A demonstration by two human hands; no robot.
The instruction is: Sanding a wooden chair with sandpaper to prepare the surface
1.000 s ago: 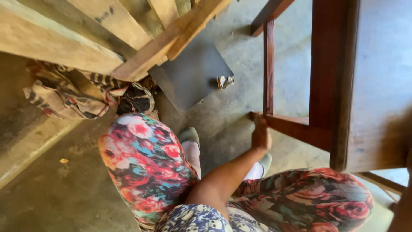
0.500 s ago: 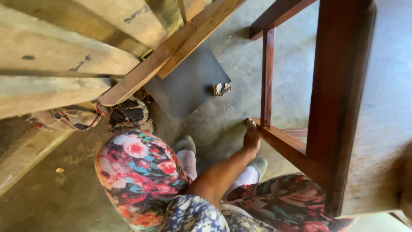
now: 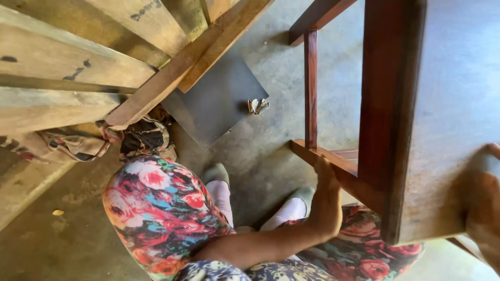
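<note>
- Change since the earlier frame: the left hand (image 3: 327,179) has gone from the end of the lower rail (image 3: 338,169) to a spot further along it, forearm now bent under; the right hand (image 3: 484,203) has come into view on the top.
- Item: dark red-brown wooden table (image 3: 388,114), seen from above, standing on the concrete floor (image 3: 271,151) just before the person's knees.
- Left hand: fingers curled over the lower rail, gripping it.
- Right hand: laid on the dusty surface (image 3: 448,104) near its near edge; partly cut off, so whether it grips cannot be told.
- Step, as judged: taking hold of the frame to shift or turn it.
- Next move calls for: firm purchase at both points, feet kept out from under the rail.
- Surroundings: rough timber planks (image 3: 78,57), dark flat board (image 3: 219,99), striped cloth (image 3: 62,145).
</note>
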